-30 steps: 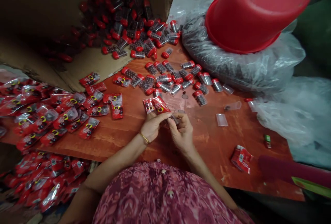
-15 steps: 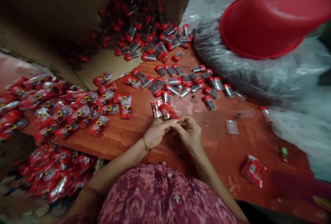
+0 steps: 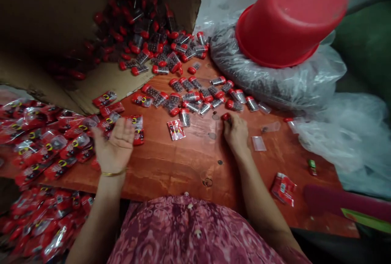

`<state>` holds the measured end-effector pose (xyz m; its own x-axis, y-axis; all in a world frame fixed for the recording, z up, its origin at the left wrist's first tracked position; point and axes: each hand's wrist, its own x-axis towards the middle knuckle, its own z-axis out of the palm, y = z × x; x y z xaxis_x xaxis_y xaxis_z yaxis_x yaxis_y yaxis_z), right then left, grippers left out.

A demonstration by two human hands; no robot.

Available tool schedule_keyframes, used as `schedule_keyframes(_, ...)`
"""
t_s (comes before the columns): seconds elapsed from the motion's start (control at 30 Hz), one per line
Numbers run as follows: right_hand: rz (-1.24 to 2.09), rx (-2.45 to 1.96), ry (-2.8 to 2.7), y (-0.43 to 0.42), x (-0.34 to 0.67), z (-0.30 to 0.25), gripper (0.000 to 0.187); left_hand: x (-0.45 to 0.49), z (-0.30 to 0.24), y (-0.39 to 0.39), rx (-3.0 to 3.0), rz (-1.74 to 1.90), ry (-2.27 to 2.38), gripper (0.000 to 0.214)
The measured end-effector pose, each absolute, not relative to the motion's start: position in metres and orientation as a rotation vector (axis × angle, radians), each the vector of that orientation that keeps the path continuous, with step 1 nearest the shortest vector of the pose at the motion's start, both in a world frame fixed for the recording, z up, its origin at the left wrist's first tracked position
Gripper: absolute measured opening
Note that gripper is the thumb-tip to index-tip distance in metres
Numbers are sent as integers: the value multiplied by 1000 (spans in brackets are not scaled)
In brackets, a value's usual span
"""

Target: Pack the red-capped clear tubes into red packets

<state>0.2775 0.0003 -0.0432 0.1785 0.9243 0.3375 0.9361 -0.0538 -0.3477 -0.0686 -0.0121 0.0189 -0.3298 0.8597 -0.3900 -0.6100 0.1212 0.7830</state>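
My left hand (image 3: 114, 146) is open, palm up and fingers stretched, beside the heap of red printed packets (image 3: 64, 136) on the left. No packet shows in it. Further right, my right hand (image 3: 236, 132) is closed on a small bottle whose red cap (image 3: 226, 116) shows past the fingers; the rest is hidden. Ahead of it lie several clear bottles (image 3: 191, 96) with red caps and dark balls inside. Between my hands, a flat red packet (image 3: 176, 129) rests on the table, touching or very near one bottle (image 3: 185, 117).
A cardboard box (image 3: 27, 20) on its side spills red-capped bottles at the back left. An upturned red bucket (image 3: 290, 20) sits on a bulging plastic bag (image 3: 262, 85). On the right lie a stack of red packets (image 3: 283, 190), a clear sleeve (image 3: 259, 143) and a green item (image 3: 312, 167).
My hands have parted from a red packet held between them. The left went to the packet heap and opened; the right moved forward onto a red-capped bottle. The view has shifted right.
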Motion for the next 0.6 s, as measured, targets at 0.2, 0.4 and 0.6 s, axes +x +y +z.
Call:
schedule_keyframes(0.2,-18,-1698,-1913,-49,234,-48,32,9,14,-1,1643,979,1556,27)
schedule_keyframes(0.4,-83,-1671,-1823,-69,226,-49,38,13,5,9,2300,406,1627,38)
schedule_keyframes(0.6,-84,-1719,-1800,-66,228,-50,33,10,-12,-3,2309,287,1659,29)
